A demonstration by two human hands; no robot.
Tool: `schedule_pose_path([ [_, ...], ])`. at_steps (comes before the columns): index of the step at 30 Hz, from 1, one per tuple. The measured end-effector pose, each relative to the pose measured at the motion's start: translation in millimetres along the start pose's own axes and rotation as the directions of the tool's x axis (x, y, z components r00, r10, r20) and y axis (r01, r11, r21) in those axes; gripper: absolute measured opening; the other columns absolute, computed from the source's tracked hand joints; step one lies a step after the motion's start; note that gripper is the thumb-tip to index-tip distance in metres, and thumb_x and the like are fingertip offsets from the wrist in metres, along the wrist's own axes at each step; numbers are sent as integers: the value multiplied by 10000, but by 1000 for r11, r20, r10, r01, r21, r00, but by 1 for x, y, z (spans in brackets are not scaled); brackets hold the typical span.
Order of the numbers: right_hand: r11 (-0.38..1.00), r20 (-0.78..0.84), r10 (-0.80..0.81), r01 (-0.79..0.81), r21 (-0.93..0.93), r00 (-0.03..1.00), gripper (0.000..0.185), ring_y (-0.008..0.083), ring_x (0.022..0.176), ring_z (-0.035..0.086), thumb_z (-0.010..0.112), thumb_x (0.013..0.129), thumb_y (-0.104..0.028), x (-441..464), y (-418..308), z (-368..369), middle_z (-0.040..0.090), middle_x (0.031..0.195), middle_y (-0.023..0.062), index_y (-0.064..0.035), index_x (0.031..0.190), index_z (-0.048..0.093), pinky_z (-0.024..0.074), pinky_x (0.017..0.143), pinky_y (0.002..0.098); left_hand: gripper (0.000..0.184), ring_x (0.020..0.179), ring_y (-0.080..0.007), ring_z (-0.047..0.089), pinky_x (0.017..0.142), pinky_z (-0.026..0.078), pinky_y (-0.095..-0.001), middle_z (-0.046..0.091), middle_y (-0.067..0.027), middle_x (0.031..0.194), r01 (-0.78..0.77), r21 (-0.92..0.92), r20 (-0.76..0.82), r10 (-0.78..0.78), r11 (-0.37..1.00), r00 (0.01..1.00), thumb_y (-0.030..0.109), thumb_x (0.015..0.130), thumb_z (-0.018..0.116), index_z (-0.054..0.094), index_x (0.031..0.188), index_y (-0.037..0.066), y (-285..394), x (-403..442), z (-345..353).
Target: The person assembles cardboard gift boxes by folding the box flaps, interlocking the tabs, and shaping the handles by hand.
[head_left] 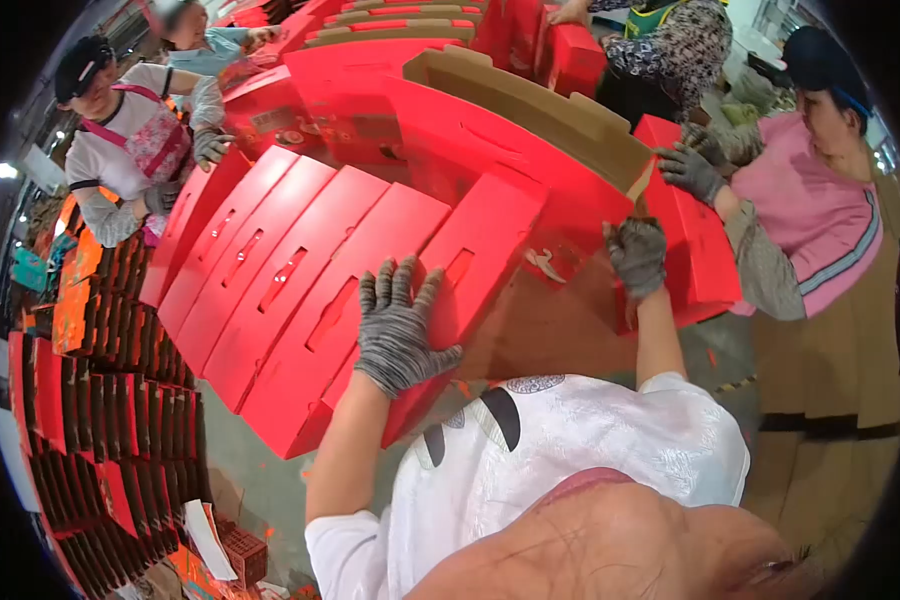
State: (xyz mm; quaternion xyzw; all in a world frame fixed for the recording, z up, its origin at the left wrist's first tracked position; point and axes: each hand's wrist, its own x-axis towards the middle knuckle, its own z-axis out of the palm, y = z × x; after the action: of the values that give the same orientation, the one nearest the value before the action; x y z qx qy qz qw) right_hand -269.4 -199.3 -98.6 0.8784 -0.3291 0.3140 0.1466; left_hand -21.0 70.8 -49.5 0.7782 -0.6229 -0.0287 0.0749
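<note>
My left hand (397,328), in a grey striped glove, lies with fingers spread on the tops of red boxes (370,245). These closed boxes stand side by side in a row, with slots along their upper faces. My right hand (638,258), gloved the same way, has its fingers bent at the edge of a red box (682,235) on the right; its fingertips are partly hidden. Between my hands is a brown cardboard surface (560,325). Beyond it stands a long red open carton (500,130) with brown inside walls.
A co-worker in pink (815,190) touches the right-hand red box with gloved hands. Another in an apron (135,140) holds the row's far left end. Two more people stand at the back. Stacked red and orange boxes (120,420) fill the left side.
</note>
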Motion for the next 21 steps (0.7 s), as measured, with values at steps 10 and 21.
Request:
schedule_pose_path([
  [10,1000,-87,-13,13,-11,996,223,307,581,531,647,783,-162,-109,-29,-112,534,582,113,-75,592,572,416,604,425,971,1358,-419,161,1103,58,-560,224,-226,1454,-29,39,1,29,999,1000,526,625,698,309,1415,117,-2,0,3],
  [21,902,-117,418,-427,-62,901,229,287,804,571,724,771,-218,-206,-20,-185,628,858,119,-29,882,661,459,704,397,1000,1358,-406,166,1104,89,-548,221,-208,1458,-40,94,10,39,995,999,525,603,720,298,1414,122,-4,1,8],
])
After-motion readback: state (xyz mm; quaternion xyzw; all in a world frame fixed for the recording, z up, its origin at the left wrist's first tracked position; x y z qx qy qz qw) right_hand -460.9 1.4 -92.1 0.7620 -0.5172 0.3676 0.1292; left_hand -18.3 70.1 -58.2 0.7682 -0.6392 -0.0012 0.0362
